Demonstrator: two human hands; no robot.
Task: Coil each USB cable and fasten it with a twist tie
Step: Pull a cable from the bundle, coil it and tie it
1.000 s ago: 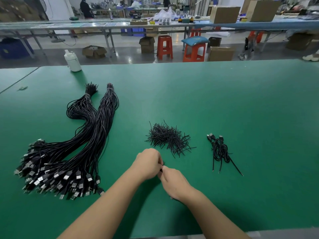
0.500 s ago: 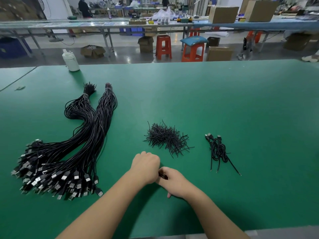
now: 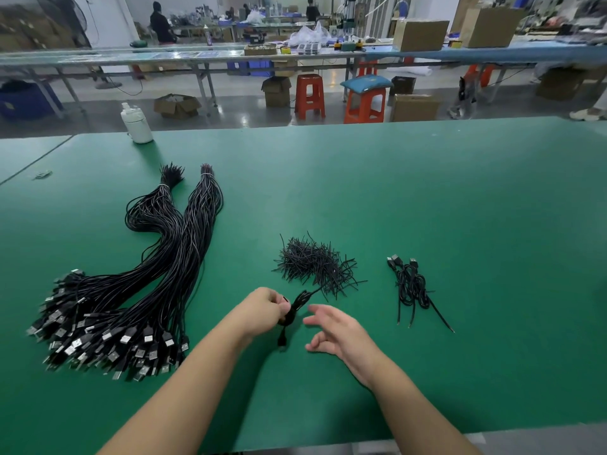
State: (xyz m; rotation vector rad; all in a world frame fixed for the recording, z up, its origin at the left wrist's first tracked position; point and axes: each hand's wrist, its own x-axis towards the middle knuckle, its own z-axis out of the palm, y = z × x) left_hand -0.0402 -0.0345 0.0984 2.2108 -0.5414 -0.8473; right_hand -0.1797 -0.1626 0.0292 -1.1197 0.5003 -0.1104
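My left hand (image 3: 262,308) grips a coiled black USB cable (image 3: 293,311) just above the green table, its plug hanging down and its free end pointing up to the right. My right hand (image 3: 335,330) hovers beside it, fingers spread, holding nothing. A loose heap of black twist ties (image 3: 312,264) lies just beyond the hands. To the right lie a few coiled, tied cables (image 3: 410,285). Two big bundles of straight black USB cables (image 3: 131,290) spread over the left of the table, plugs toward me.
A white bottle (image 3: 136,123) stands at the far left edge of the green table (image 3: 460,208). Beyond the table are orange stools (image 3: 308,95), cardboard boxes and long workbenches with people working in the distance.
My right hand has let go of the cable and drawn away to the right, opening its fingers. My left hand now holds the coiled cable alone, lifted slightly.
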